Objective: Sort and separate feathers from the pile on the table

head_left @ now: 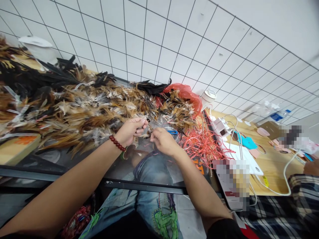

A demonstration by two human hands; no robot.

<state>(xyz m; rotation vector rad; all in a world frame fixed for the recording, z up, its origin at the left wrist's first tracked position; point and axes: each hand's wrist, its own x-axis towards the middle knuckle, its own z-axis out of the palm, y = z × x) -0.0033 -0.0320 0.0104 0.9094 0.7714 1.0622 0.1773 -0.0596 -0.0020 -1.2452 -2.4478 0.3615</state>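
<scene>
My left hand, with a red bead bracelet at the wrist, is closed in a pinch above the glass table. Close beside it, my right hand is also closed, thumb and fingertips together. Small brownish feather bits show at and between the fingertips; their exact shape is too small to make out. Just beyond both hands spreads a large heap of brown, tan and white feathers. A small blue object lies just past my right hand, partly hidden by it.
A red plastic bag stands behind the feathers, near a white lidded cup. Tangled red-pink strings lie to the right. A phone, white cables and a wooden table follow, with a person's plaid sleeve. Black feathers lie left.
</scene>
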